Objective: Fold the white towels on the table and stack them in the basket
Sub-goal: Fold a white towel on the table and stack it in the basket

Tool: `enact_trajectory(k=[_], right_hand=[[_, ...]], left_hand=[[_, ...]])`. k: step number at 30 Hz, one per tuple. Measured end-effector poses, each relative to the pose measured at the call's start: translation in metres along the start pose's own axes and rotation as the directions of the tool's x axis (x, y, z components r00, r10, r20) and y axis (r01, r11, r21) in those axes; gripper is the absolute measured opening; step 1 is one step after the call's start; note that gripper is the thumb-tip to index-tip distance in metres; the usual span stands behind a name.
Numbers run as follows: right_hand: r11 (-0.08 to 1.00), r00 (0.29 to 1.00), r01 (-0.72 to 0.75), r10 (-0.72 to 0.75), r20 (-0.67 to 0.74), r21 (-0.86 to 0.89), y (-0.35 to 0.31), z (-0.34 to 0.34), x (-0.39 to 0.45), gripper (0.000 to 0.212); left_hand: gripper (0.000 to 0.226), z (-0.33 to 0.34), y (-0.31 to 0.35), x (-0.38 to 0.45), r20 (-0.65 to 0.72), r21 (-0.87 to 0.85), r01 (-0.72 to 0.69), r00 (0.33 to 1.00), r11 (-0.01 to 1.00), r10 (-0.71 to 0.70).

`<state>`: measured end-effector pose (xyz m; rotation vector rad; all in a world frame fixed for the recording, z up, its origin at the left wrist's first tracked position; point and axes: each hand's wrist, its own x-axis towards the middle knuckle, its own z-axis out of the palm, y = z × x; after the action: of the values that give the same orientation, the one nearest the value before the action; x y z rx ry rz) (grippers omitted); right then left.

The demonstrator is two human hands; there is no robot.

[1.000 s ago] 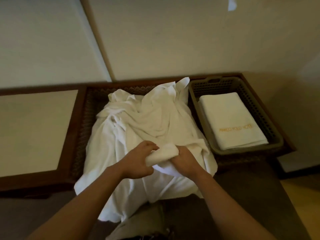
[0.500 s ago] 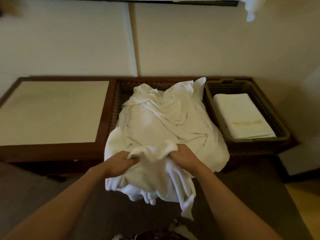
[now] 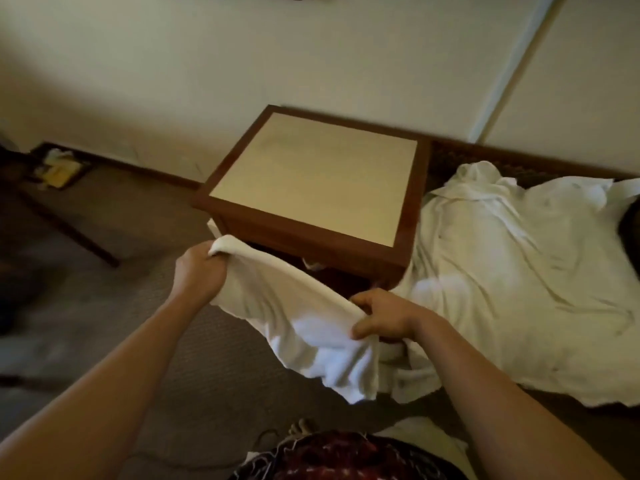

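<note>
Towel (image 3: 298, 327) now pulled off the pile (image 3: 512, 278), stretched between both hands.

Both hands (image 3: 199, 271) (image 3: 384, 315) gripping (arms outstretched), apart.

Towel (image 3: 298, 317) stretched between left hand (image 3: 199, 271) at its left end and right hand (image 3: 384, 315) at its right end, near side of table (image 3: 311, 188). Heap of towels (image 3: 512, 282) right of table, overhanging near edge. Wall (image 3: 242, 64) behind. Tray (image 3: 57, 166) on floor, far left.
</note>
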<state>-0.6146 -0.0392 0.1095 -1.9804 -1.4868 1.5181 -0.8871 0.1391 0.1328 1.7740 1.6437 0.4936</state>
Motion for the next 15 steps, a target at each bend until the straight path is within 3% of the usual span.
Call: enact_trajectory(k=[5,10,12,15], right_hand=[[0.964,0.987,-0.136,0.111,-0.119,-0.227,-0.020,0.022,0.045,0.036],[0.886,0.969,-0.135,0.026,-0.244,-0.444,-0.017,0.004,0.069,0.036],[0.880,0.962,-0.118,-0.013,-0.272,-0.461,-0.022,-0.006,0.081,0.018],[0.957,0.913,-0.083,-0.039,-0.405,-0.280,-0.039,-0.016,0.104,0.030]], left_hand=[[0.025,-0.033,-0.045,0.017,-0.032,0.083,0.027,0.999,0.996,-0.024],[0.023,-0.030,-0.067,0.034,-0.157,-0.048,0.207,0.965,0.977,-0.212],[0.019,-0.028,-0.068,0.049,-0.206,-0.141,0.273,0.932,0.952,-0.298],[0.016,-0.032,-0.065,0.080,-0.174,-0.270,0.301,0.919,0.915,-0.354]])
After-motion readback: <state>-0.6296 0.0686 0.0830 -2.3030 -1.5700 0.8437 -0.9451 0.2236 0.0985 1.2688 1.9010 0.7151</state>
